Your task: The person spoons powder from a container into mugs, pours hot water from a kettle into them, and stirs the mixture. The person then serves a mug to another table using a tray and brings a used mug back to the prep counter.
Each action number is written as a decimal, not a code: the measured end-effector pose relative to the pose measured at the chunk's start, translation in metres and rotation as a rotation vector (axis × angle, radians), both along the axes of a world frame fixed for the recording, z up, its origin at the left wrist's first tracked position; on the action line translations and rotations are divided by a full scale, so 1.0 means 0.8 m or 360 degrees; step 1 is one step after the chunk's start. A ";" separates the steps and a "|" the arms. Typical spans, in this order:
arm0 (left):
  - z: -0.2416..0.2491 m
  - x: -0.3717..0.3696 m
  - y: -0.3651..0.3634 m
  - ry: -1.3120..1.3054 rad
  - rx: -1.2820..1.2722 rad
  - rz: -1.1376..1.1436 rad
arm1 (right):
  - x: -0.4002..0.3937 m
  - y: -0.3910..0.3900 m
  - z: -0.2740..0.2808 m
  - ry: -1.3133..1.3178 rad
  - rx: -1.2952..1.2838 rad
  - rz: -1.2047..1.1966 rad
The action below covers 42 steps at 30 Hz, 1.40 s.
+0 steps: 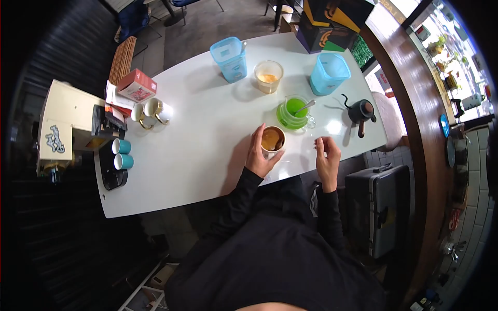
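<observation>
My left hand point(261, 157) is wrapped round a cup point(273, 140) of brown liquid near the table's front edge. My right hand point(328, 158) hovers to the right of the cup, over the table edge, its fingers curled together; whether anything small is between them is hidden. Just behind the cup stands a glass pitcher point(293, 112) of bright green liquid, a spoon point(306, 107) leaning in it. Farther back is a clear cup point(268, 78) with something light orange at its bottom.
Blue containers point(330, 75) point(231, 61) stand at the back of the white table point(192, 140). A black kettle point(361, 111) is at right. Mugs point(157, 110), teal cups point(122, 146), a red box point(137, 85) and a cream machine point(67, 124) are left.
</observation>
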<state>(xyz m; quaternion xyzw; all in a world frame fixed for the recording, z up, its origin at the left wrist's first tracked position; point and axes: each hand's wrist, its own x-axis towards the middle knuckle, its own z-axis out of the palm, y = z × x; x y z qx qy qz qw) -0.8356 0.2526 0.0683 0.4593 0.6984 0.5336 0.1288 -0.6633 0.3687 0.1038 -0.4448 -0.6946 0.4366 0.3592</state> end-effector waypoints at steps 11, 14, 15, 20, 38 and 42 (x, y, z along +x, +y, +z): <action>-0.009 -0.013 0.028 0.0087 -0.0063 -0.0022 | 0.010 0.061 -0.010 -0.0245 0.0461 -0.0220; -0.012 -0.021 0.036 0.0096 -0.0049 -0.0069 | 0.031 0.083 -0.003 -0.0456 0.0671 -0.0492; -0.011 -0.023 0.038 0.0108 -0.0047 -0.0099 | 0.038 0.090 0.002 -0.0600 0.0782 -0.0643; -0.010 -0.024 0.041 0.0070 -0.0091 -0.0128 | 0.071 0.124 -0.002 -0.0623 0.0722 -0.0610; -0.004 -0.028 0.021 0.0092 -0.0127 -0.0154 | -0.016 0.072 -0.008 -0.0089 0.0345 0.0162; 0.016 -0.047 -0.008 0.0064 -0.0041 0.0024 | -0.029 0.073 0.005 -0.0041 0.0406 0.0132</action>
